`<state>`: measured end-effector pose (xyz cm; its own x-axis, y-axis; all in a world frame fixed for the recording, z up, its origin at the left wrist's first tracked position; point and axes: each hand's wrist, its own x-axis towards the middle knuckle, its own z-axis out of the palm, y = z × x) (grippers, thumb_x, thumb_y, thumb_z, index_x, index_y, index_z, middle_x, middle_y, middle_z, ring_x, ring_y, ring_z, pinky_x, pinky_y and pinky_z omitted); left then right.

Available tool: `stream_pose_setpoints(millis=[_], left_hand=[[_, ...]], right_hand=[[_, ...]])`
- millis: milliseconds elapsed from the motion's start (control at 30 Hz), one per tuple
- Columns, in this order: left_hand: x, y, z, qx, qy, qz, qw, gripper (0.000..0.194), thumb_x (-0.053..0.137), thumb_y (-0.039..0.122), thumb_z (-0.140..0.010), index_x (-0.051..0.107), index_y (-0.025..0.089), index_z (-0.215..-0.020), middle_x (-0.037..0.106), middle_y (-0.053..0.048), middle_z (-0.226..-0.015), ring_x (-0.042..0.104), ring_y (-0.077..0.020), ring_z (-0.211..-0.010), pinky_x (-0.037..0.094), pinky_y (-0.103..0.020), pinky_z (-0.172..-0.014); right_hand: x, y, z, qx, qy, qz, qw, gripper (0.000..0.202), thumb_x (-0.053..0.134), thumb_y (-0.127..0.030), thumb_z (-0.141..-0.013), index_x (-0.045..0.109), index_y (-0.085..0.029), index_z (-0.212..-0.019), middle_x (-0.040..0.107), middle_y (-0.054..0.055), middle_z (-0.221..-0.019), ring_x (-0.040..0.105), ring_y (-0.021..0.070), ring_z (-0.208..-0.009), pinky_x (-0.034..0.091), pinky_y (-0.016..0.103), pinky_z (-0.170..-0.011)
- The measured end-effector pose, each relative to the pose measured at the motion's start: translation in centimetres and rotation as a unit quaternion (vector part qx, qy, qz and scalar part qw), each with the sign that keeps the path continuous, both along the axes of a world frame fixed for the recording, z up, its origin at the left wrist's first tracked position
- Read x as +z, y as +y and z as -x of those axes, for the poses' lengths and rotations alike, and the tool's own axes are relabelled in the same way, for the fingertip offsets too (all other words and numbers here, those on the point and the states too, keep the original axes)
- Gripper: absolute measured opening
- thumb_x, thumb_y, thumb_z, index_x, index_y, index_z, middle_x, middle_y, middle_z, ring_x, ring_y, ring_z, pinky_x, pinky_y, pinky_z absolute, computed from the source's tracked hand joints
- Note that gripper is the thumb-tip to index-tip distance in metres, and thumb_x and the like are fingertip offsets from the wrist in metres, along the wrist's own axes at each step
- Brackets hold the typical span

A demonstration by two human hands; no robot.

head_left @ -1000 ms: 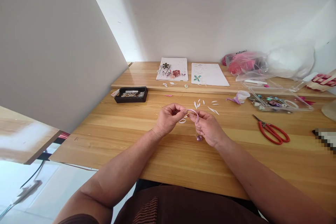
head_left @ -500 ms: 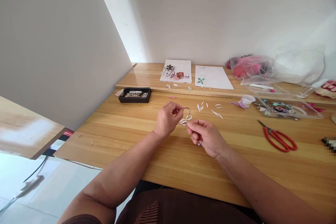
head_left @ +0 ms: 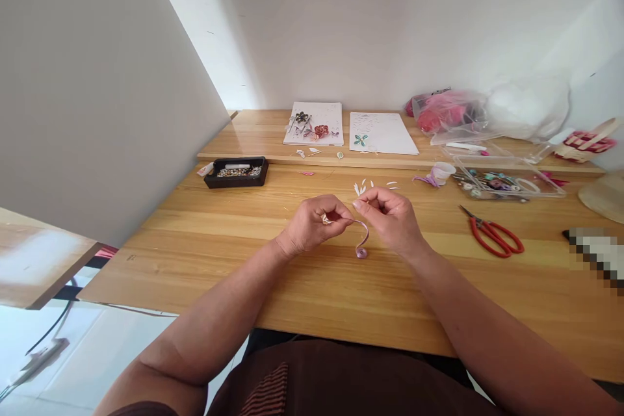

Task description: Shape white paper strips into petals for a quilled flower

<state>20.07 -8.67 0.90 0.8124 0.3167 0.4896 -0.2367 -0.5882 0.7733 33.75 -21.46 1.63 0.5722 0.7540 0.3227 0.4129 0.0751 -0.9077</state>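
Note:
Between finger and thumb, my left hand (head_left: 319, 224) pinches the end of a thin purple strip (head_left: 361, 251), which curves down to a small coil over the wooden table (head_left: 292, 286). Just right of the strip's upper end is my right hand (head_left: 390, 214), its fingers curled and thumb against the forefinger; what lies between them is too small to tell. Behind the hands lie white petal shapes (head_left: 359, 188), some partly hidden by my right hand. A white looped piece shows partly behind my left fingers.
Red-handled scissors (head_left: 496, 237) lie on the right, below a clear box of beads (head_left: 511, 183) and a purple ribbon spool (head_left: 442, 173). A black bead tray (head_left: 236, 172) stands left. Paper sheets (head_left: 383, 133) with flower pieces lie on the raised back ledge.
My right hand has moved up and away from the lower part of the strip. The purple coil now hangs in view from my left fingers. The camera view has shifted slightly.

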Motion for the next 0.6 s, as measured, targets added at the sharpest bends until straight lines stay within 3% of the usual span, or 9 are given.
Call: stream_pose_setpoints(millis=[133, 267, 467, 600], left_hand=[[-0.1, 0.1, -0.2, 0.004, -0.017, 0.125, 0.992, 0.015, 0.072, 0.03, -0.083, 0.068, 0.016, -0.078, 0.069, -0.004, -0.077, 0.061, -0.0129, -0.071, 0.051, -0.027, -0.071], [-0.3, 0.4, -0.6, 0.015, -0.04, 0.242, 0.969, 0.021, 0.077, 0.036, -0.078, 0.07, 0.016, -0.078, 0.07, -0.007, -0.099, 0.065, -0.0153, -0.086, 0.055, -0.028, -0.075], [-0.1, 0.2, -0.8, 0.009, -0.059, 0.412, 0.909, 0.029, 0.084, 0.036, -0.07, 0.065, 0.014, -0.073, 0.066, -0.005, -0.107, 0.07, -0.0143, -0.087, 0.059, -0.028, -0.076], [0.1, 0.1, -0.9, 0.01, -0.059, 0.462, 0.885, 0.034, 0.087, 0.034, -0.066, 0.061, 0.014, -0.074, 0.068, -0.005, -0.106, 0.071, -0.0143, -0.087, 0.059, -0.03, -0.081]], right_hand=[[-0.5, 0.6, 0.0, 0.019, 0.144, 0.014, 0.989, 0.027, 0.075, -0.044, -0.072, 0.065, -0.019, -0.069, 0.053, -0.004, -0.06, 0.04, 0.0105, -0.055, 0.031, 0.025, -0.051], [-0.6, 0.7, 0.6, 0.054, 0.223, 0.039, 0.973, 0.037, 0.08, -0.052, -0.067, 0.064, -0.019, -0.07, 0.054, -0.004, -0.064, 0.037, 0.0083, -0.052, 0.03, 0.024, -0.047], [-1.1, 0.4, 0.7, 0.083, 0.18, 0.071, 0.977, 0.038, 0.073, -0.055, -0.078, 0.061, -0.019, -0.071, 0.04, -0.007, -0.057, 0.029, 0.007, -0.047, 0.026, 0.023, -0.042], [-1.3, 0.2, 0.7, 0.07, 0.09, 0.103, 0.988, 0.034, 0.068, -0.052, -0.083, 0.062, -0.02, -0.073, 0.041, -0.006, -0.058, 0.035, 0.0087, -0.049, 0.03, 0.021, -0.039]])
